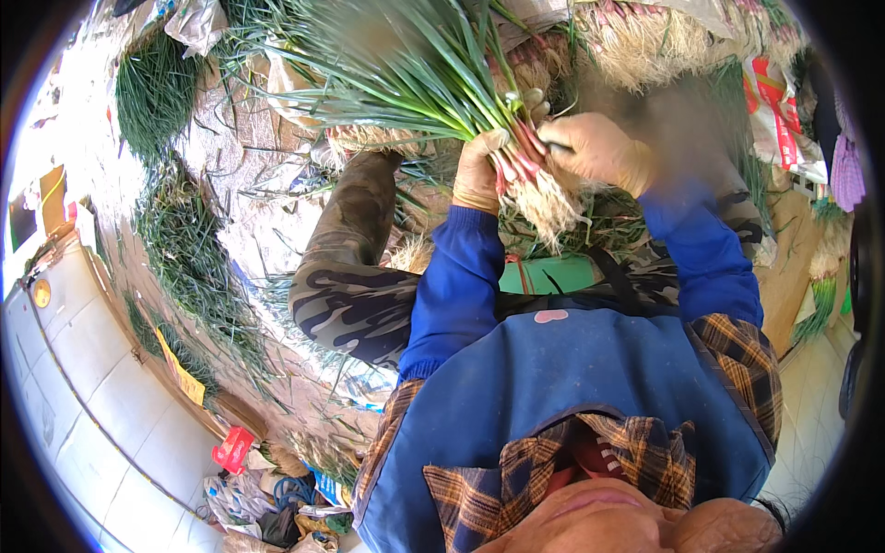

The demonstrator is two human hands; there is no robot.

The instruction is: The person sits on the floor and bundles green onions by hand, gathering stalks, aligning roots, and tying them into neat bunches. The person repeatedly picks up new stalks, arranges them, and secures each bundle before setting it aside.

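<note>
Before my chest is a thick bunch of spring onions (456,104) with long green leaves, reddish-white lower stems and pale stringy roots. My left hand (479,169), in a thin pale glove, is wrapped around the lower stems from the left. The leaves fan out to the upper left, and the roots hang to the lower right. My right hand (598,148), gloved as well, has its fingers curled in at the right side of the bunch, pinching a reddish stem. Its fingertips are partly hidden. Between my thighs, a green plastic surface (550,275) shows beneath the roots.
Root-ended spring onion bundles (643,41) lie at the top right. Heaps of loose green leaves (190,256) cover the floor at left, near another green bundle (155,93). A red-and-white sack (778,117) stands at right. Plastic bags (238,498) and a red packet (234,449) lie lower left.
</note>
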